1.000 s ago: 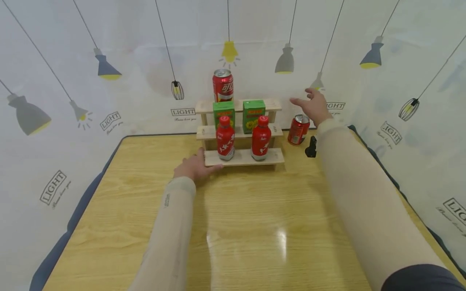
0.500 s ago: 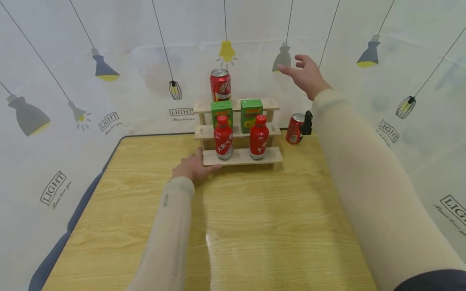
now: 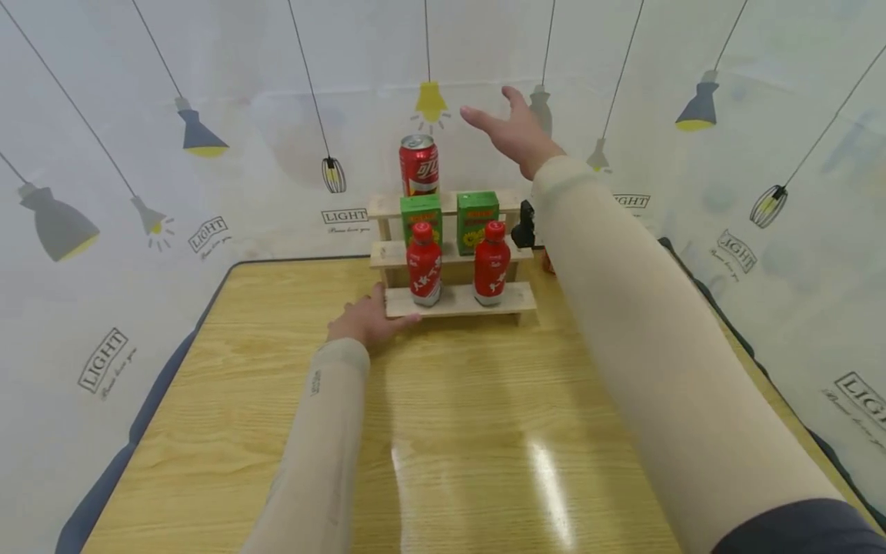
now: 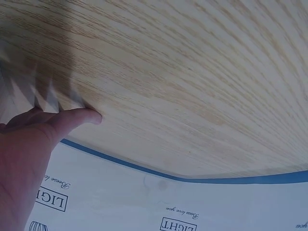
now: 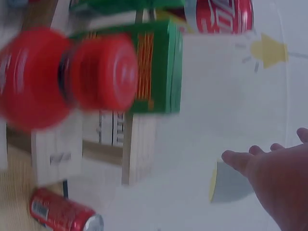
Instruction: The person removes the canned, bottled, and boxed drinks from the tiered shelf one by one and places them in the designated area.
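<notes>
A three-tier wooden display rack (image 3: 458, 297) stands at the table's far side. My left hand (image 3: 367, 319) holds its lower left corner, thumb along the front edge; in the left wrist view only part of that hand (image 4: 36, 137) shows. Raised before the wall, my right hand (image 3: 515, 137) spreads its fingers above the top tier, holding nothing. A red soda can (image 3: 418, 168) stands on the top tier at left. Two green drink cartons (image 3: 421, 209) (image 3: 477, 219) occupy the middle tier. On the bottom tier are two red bottles (image 3: 424, 269) (image 3: 491, 268).
Another red soda can (image 5: 62, 211) stands on the table right of the rack, mostly behind my right sleeve in the head view. A dark wrist camera (image 3: 524, 225) hangs beneath my right wrist. A lamp-print wall covering (image 3: 277, 115) encloses the wooden table (image 3: 471, 415).
My right hand has risen from above the can at right and moved left over the rack's top tier. The left hand stays at the rack's corner.
</notes>
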A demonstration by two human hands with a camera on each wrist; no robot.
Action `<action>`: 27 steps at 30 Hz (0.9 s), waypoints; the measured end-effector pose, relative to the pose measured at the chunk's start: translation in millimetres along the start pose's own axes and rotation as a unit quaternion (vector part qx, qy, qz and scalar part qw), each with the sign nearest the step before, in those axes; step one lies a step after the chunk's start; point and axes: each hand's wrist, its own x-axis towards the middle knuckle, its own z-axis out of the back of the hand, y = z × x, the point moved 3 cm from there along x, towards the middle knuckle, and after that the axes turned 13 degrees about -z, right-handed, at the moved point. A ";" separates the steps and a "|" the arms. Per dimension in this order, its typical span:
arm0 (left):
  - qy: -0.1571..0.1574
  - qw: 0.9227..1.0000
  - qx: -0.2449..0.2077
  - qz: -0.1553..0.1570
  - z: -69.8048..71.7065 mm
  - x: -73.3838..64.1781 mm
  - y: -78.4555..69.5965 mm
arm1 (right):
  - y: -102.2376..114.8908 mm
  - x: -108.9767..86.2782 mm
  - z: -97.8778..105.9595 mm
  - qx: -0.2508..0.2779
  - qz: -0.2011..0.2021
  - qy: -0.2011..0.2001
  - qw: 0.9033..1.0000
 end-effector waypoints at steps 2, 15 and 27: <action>-0.002 1.000 -0.002 0.003 0.8 -1.1 0.8 | 9.3 -1.5 -14.5 -0.001 0.008 0.010 1.000; -0.012 1.000 0.006 -0.008 -0.4 -3.2 -11.7 | 40.1 -10.5 -82.3 -0.008 0.012 0.047 0.999; -0.009 1.000 0.000 -0.014 -5.8 2.2 -19.6 | 16.7 -8.6 -102.9 0.029 -0.039 0.054 0.997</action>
